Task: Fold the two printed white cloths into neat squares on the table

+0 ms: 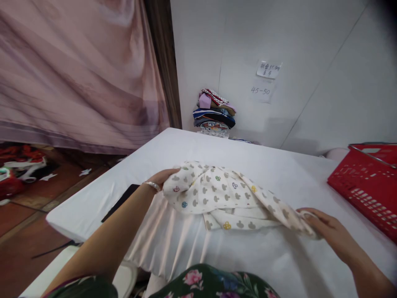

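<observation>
A cream cloth piece [220, 190] with grey, yellow, blue and green mushroom prints lies bunched across the white table [260, 265]. It looks like a small garment, but its folds hide the full shape. My left hand [166, 177], with a silver bracelet at the wrist, grips its upper left end; the fingertips are hidden by the fabric. On the other side, my right hand [325, 225] pinches the narrow right end, which is stretched and slightly raised. A pale band loops out by the right fingers.
A red plastic basket [369, 186] stands at the right. Folded clothes [214, 111] are stacked by the back wall. Under my left forearm lies a dark flat object [120, 202]. A pink curtain [83, 74] hangs left, beyond the table edge.
</observation>
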Tool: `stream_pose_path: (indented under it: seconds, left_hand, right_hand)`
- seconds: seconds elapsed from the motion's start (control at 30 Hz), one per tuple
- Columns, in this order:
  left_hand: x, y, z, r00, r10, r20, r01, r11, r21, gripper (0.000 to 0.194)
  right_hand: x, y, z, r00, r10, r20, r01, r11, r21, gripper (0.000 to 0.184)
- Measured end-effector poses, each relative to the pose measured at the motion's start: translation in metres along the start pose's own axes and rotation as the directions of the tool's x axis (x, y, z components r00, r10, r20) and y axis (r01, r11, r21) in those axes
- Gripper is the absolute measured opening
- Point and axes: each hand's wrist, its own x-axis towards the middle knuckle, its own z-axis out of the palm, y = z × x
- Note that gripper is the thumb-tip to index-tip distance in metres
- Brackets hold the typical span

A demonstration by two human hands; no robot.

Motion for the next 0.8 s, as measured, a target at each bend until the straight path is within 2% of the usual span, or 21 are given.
stream_pose_path:
  seconds: [0.07,0.1,0.2,0.3,0.37,0.4,0.43,0.5,0.57,0.63,0.7,0.8]
  left_hand:
    - [-0.016,0.016,0.0,0.997,0.033,0.076,-0.016,0.975,-0.22,0.027]
    - [-0.024,0.026,0.0,0.995,0.053,0.09,-0.023,0.953,-0.303,0.028]
    - [-0.045,0.057,0.007,0.99,0.109,0.085,-0.064,0.907,-0.417,0.036]
    - [-0.065,0.086,0.027,0.971,0.229,0.067,-0.17,0.859,-0.482,0.038]
    - [-0.079,0.104,0.045,0.941,0.337,0.04,-0.268,0.81,-0.522,0.036]
    - [-0.087,0.113,0.054,0.921,0.389,0.027,-0.315,0.782,-0.538,0.035]
    - [-0.094,0.121,0.061,0.899,0.438,0.01,-0.361,0.753,-0.551,0.033]
    - [-0.107,0.135,0.071,0.847,0.532,-0.015,-0.442,0.687,-0.577,0.029]
    - [-0.115,0.146,0.074,0.796,0.605,-0.027,-0.494,0.623,-0.607,0.025]
    - [-0.118,0.151,0.071,0.772,0.635,-0.023,-0.504,0.589,-0.632,0.025]
    - [-0.118,0.151,0.065,0.779,0.627,-0.029,-0.497,0.588,-0.638,0.025]
    - [-0.112,0.145,0.053,0.788,0.608,-0.098,-0.526,0.583,-0.619,0.025]
  right_hand:
    - [-0.006,-0.003,0.009,0.98,-0.013,0.197,0.018,1.0,-0.024,0.039]
    - [-0.008,-0.005,0.015,0.971,-0.033,0.237,0.042,0.999,-0.032,0.043]
    - [-0.012,-0.017,0.044,0.964,-0.157,0.214,0.163,0.987,-0.01,0.046]
    - [-0.014,-0.036,0.087,0.898,-0.309,0.313,0.33,0.944,-0.016,0.055]
    - [-0.013,-0.049,0.116,0.836,-0.375,0.402,0.448,0.888,-0.103,0.066]
    - [-0.012,-0.053,0.129,0.819,-0.393,0.418,0.491,0.857,-0.156,0.07]
    - [-0.009,-0.057,0.14,0.818,-0.401,0.411,0.513,0.832,-0.209,0.072]
    - [-0.002,-0.059,0.153,0.848,-0.385,0.363,0.496,0.817,-0.295,0.067]
    - [0.006,-0.057,0.155,0.866,-0.366,0.341,0.471,0.826,-0.309,0.049]
    - [0.013,-0.051,0.147,0.852,-0.375,0.364,0.481,0.836,-0.263,0.031]
    - [0.015,-0.043,0.133,0.841,-0.389,0.375,0.485,0.849,-0.208,0.029]
    - [0.012,-0.027,0.101,0.898,-0.31,0.312,0.359,0.927,-0.112,0.03]
